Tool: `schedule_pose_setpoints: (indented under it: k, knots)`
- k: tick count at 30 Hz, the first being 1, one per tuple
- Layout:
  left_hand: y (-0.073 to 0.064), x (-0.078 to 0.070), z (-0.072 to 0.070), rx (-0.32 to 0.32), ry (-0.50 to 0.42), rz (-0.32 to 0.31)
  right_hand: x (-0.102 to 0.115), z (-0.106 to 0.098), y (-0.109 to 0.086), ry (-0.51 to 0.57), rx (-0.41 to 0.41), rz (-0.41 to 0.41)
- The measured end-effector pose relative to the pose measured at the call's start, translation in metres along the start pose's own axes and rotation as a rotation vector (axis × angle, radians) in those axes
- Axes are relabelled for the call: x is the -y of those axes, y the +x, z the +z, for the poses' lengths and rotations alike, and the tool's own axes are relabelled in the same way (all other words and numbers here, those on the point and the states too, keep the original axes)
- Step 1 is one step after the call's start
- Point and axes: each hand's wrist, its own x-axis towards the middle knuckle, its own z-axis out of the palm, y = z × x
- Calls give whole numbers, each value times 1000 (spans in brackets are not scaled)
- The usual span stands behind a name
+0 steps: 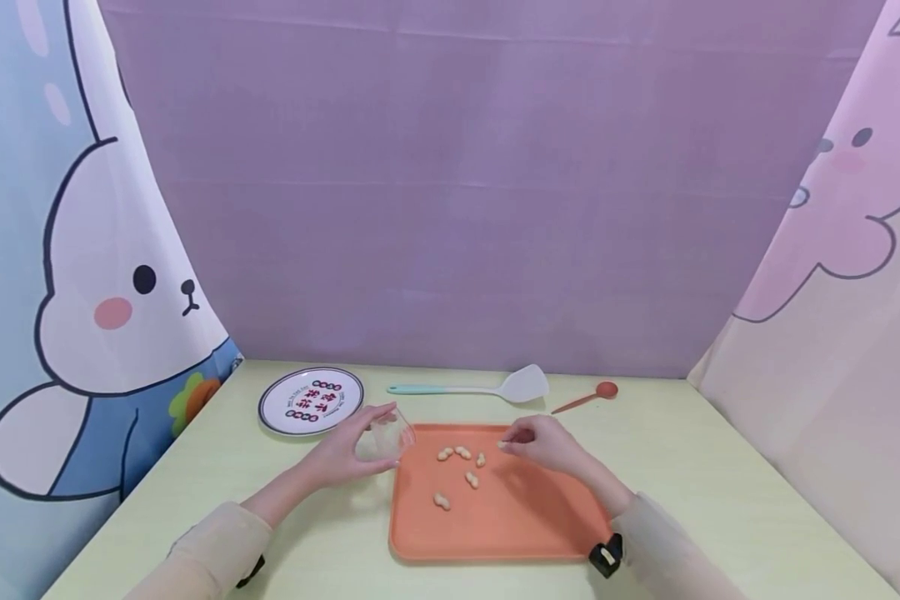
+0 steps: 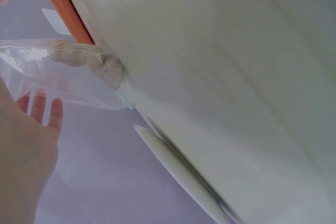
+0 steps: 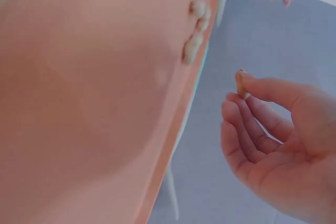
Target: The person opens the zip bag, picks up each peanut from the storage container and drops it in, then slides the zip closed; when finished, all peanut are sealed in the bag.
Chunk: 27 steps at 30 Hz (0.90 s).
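My left hand grips a clear plastic bag beside the left edge of an orange tray. Several peanuts lie at the bottom of the bag. Between the thumb and fingertips of my right hand is a single peanut, held above the tray. Several more unshelled peanuts lie scattered on the tray's left half, between the two hands.
Behind the left hand stands a white plate with a dark rim and red print. A white spatula with a mint handle lies beyond the tray. To its right is a small red spoon. A purple curtain borders the table's back.
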Motion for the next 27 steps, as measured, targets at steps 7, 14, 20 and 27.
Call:
schedule_pose_setpoints:
  k: [7, 14, 20, 27]
  knots:
    - [1, -1, -1, -6, 2, 10, 26, 10, 17, 77, -53, -60]
    - [0, -1, 0, -2, -5, 8, 49, 27, 31, 103, -115, -90]
    - [0, 2, 2, 6, -9, 5, 65, 43, 42, 148, -119, -122]
    - [0, 2, 2, -5, -3, 29, 83, 56, 50, 225, -87, -131]
